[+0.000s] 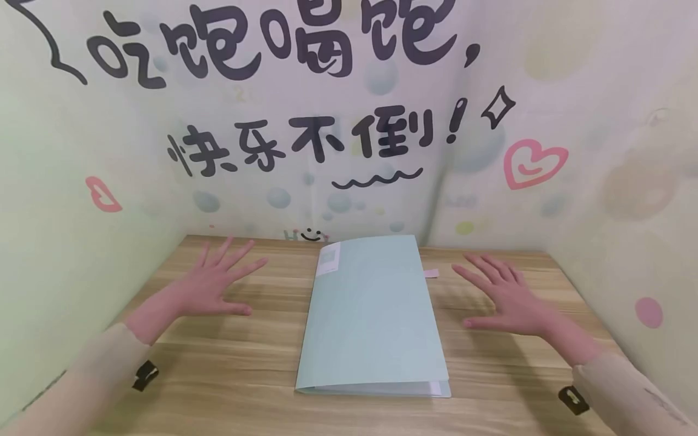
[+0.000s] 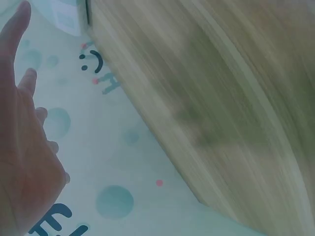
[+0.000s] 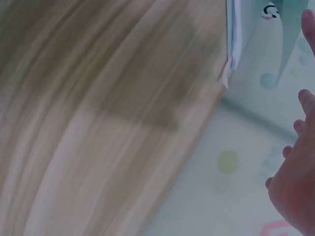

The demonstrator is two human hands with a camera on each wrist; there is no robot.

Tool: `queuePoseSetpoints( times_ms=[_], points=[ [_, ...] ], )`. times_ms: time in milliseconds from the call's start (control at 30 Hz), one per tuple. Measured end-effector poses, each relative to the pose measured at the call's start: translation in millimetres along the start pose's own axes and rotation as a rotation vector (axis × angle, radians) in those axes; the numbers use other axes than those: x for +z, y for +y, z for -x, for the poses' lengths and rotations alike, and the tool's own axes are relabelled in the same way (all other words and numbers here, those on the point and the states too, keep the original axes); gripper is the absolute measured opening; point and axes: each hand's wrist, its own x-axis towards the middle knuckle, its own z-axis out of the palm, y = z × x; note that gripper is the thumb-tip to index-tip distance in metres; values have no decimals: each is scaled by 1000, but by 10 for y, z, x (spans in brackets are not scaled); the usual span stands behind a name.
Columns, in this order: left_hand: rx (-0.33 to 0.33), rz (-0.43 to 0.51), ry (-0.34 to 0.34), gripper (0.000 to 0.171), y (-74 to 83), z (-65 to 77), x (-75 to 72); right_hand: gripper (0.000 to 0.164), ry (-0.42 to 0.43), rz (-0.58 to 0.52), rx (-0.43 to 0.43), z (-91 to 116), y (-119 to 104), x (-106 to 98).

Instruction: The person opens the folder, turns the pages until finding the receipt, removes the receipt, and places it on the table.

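Note:
A pale blue-green folder [image 1: 373, 315] lies closed in the middle of the wooden table, its lower edge lifted slightly so that white sheets show inside. A white label [image 1: 329, 258] is at its upper left corner, and a small pink tab [image 1: 431, 274] sticks out on its right side. My left hand [image 1: 209, 284] hovers over the table to the left of the folder, fingers spread and holding nothing. On the other side my right hand [image 1: 504, 300] is likewise spread above the table, apart from the folder. The left wrist view shows the left hand [image 2: 29, 147] at its edge.
The wood-grain table [image 1: 245, 369] is enclosed by pale printed cloth walls [image 1: 262, 200] at the back and both sides. Black lettering and pink hearts decorate the cloth. A black strap piece [image 1: 145, 375] hangs by the left sleeve, another black strap piece [image 1: 574, 399] by the right.

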Motion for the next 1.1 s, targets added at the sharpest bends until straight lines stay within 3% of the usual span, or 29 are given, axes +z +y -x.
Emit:
queuePoseSetpoints(
  times_ms=[300, 700, 1100],
  points=[
    [-17, 79, 32, 93, 96, 60, -20, 103, 29, -123, -118, -190, 20, 337],
    [-22, 110, 75, 95, 242, 36, 131, 95, -48, -306, -105, -319, 86, 696],
    [-37, 247, 86, 97, 431, -5, 254, 90, -152, -279, -21, -322, 11, 780]
  ],
)
